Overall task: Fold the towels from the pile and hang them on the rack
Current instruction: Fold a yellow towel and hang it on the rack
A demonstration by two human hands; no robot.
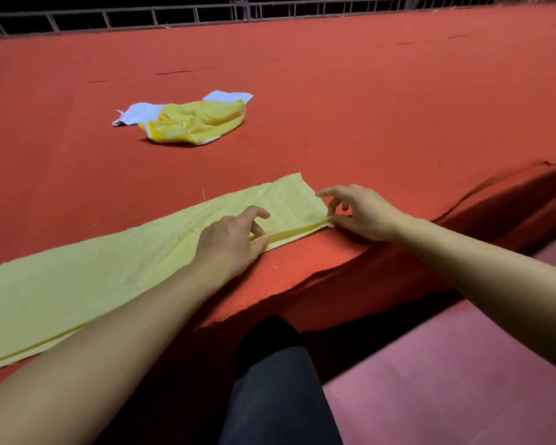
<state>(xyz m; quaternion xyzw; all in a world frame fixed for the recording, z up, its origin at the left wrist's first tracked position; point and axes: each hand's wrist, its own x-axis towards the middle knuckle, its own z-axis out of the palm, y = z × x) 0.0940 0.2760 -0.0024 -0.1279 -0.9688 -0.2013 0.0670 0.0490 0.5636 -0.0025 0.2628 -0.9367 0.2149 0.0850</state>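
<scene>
A long pale yellow towel (87, 277) lies flat on the red surface (334, 101), running from the lower left to the middle. My left hand (230, 242) pinches its near edge between thumb and fingers. My right hand (361, 211) pinches the near right corner of the same towel, its other fingers lifted. Further back lies the pile: a crumpled bright yellow towel (199, 122) on top of a white towel (140, 113).
A metal railing (174, 17) runs along the far edge of the red surface. The near edge of the surface drops to a pink floor (456, 364) at the lower right. My dark trouser leg (276, 393) is below.
</scene>
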